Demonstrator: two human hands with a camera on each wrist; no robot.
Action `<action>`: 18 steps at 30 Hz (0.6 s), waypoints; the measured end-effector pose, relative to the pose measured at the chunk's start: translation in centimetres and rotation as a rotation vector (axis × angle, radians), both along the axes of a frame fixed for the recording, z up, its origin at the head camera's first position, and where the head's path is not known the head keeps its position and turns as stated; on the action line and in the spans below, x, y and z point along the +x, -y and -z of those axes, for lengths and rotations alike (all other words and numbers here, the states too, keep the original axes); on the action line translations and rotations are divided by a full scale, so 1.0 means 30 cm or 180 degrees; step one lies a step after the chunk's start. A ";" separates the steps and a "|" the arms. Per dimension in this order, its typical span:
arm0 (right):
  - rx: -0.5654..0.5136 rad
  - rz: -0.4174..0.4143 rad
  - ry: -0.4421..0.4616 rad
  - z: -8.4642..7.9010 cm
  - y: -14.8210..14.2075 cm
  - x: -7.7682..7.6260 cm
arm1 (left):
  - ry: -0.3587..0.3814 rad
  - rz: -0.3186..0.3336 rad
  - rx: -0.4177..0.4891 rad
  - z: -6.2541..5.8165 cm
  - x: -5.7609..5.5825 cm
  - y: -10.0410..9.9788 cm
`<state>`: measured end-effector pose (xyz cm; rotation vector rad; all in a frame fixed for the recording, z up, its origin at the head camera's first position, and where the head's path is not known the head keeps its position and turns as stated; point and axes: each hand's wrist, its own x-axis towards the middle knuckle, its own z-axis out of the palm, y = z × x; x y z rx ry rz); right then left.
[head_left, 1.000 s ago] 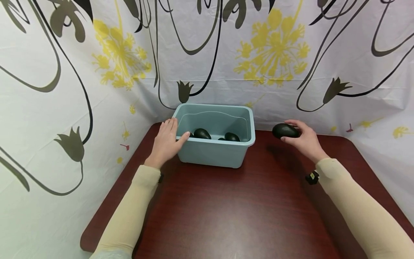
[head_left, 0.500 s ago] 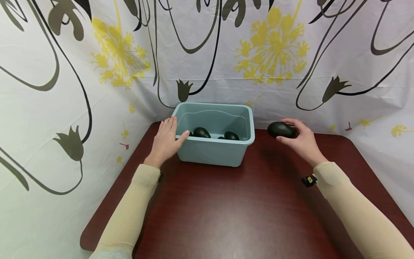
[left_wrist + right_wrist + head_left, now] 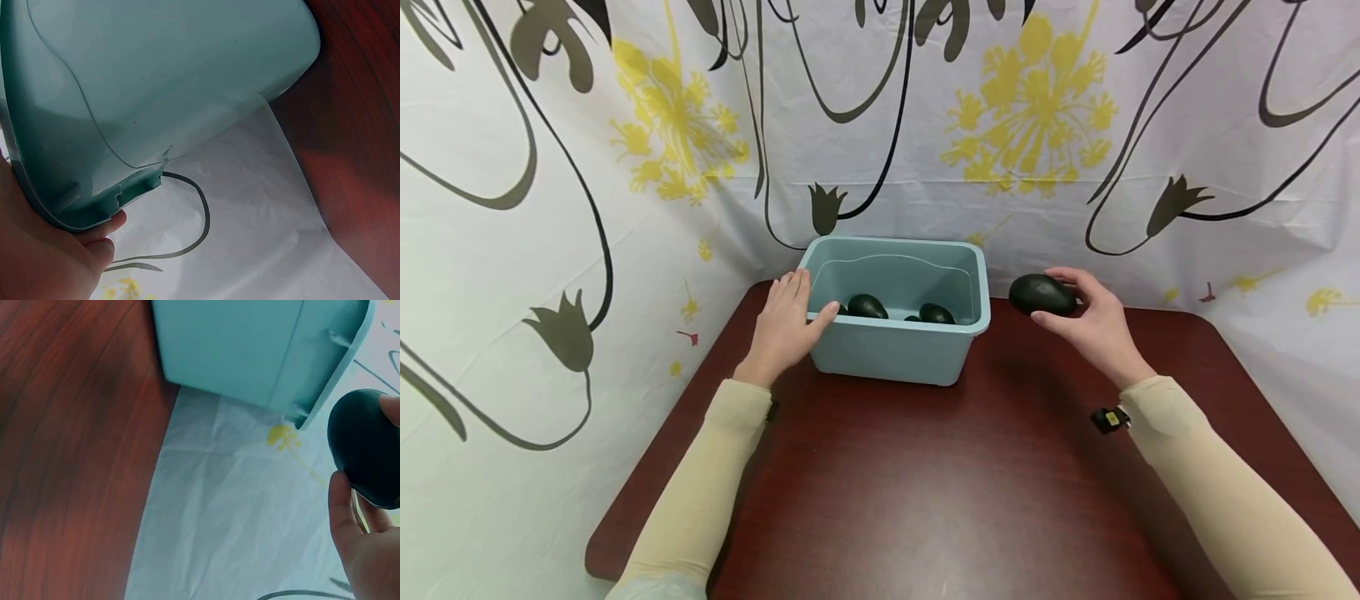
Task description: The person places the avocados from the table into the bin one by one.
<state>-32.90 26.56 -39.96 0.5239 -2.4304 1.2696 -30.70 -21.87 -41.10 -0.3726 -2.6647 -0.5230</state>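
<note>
A dark, smooth avocado (image 3: 1042, 295) is held in my right hand (image 3: 1093, 321), thumb on the near side and fingers on the far side. It hangs above the table, to the right of a light blue plastic bin (image 3: 887, 354). The right wrist view shows the same avocado (image 3: 362, 444) beside the bin's outer wall (image 3: 231, 350). My left hand (image 3: 782, 325) rests on the bin's left front corner, fingers straight and thumb spread along the rim. Inside the bin lie several avocados, among them one at left (image 3: 867, 307) and one at right (image 3: 937, 314), partly hidden by the front wall.
The bin stands at the back of a dark red wooden table (image 3: 925, 475) with rounded corners. A white cloth (image 3: 880, 142) printed with flowers hangs behind the table and along its sides. A small black device (image 3: 1109, 419) sits at my right wrist.
My right hand has moved left, nearer the bin, and slightly up with the avocado in its grip. The left hand stays on the bin's corner.
</note>
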 end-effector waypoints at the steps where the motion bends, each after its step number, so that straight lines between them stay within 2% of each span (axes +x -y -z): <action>1: -0.0033 -0.0029 -0.0007 -0.008 0.008 0.004 | 0.0002 0.0003 0.0002 -0.001 0.001 0.000; 10: -0.0300 -0.0299 -0.0077 -0.113 0.116 0.077 | 0.0019 0.0013 0.0020 -0.004 0.003 -0.003; 18: -0.0314 -0.0403 -0.0042 -0.146 0.185 0.081 | 0.0019 0.0001 0.0005 -0.004 0.002 -0.002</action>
